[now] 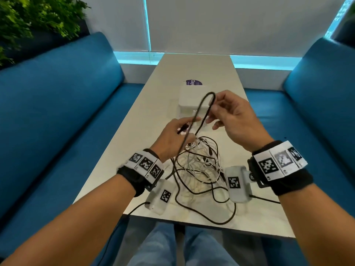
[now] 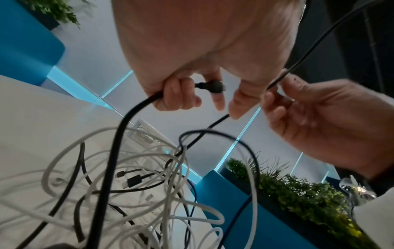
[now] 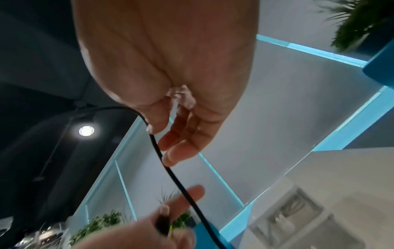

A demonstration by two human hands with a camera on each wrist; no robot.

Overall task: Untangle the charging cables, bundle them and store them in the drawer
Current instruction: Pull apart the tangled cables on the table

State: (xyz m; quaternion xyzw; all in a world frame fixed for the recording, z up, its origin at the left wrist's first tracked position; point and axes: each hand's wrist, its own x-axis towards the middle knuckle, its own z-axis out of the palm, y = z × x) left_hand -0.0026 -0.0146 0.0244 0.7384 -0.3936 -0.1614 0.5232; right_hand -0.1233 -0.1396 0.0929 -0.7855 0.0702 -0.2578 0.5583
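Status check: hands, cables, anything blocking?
Left hand grips black cable near its plug. Right hand pinches the same cable's raised loop. Rest of it still snarled in the tangle on the table. White box behind, closed.

Head view downward; wrist views upward, close, sharing black cable [image 2: 110,160].

Two hands [image 1: 172,138], one drawer box [image 1: 193,101], one table [image 1: 153,93].

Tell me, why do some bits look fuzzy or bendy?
Head view: the black cable loop smears from motion, and the table edges bend at this wide angle. Right wrist view: the left hand is blurred up close. Left wrist view: nearest cables look soft.
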